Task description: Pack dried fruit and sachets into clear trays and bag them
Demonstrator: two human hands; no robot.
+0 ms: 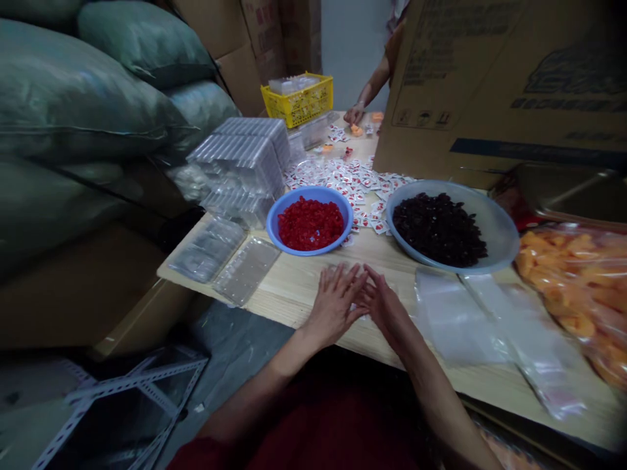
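Before me, at the table's [274, 294] near edge and just this side of the blue bowl [349, 225] of red pieces [311, 225], some clear plastic [360, 311] lies under and between my hands. My left hand [336, 300] is palm down, fingers straight and slightly spread; my right hand [385, 303] is turned edge-on, its fingertips meeting the left's. Whether the right pinches anything, I cannot tell.

To handle this well, I judge, I'd press lightly with level palms, steady the film with my left, smooth with my right, and avoid snagging or creasing it. Both wrists should stay low and clear of the bowl.

Which way the plastic points is hard to say: my fingers cover most of it, so its long axis is hidden. By contrast, the tray [247, 269] left of my hands shows its long axis plainly, slanting from near left to far right.
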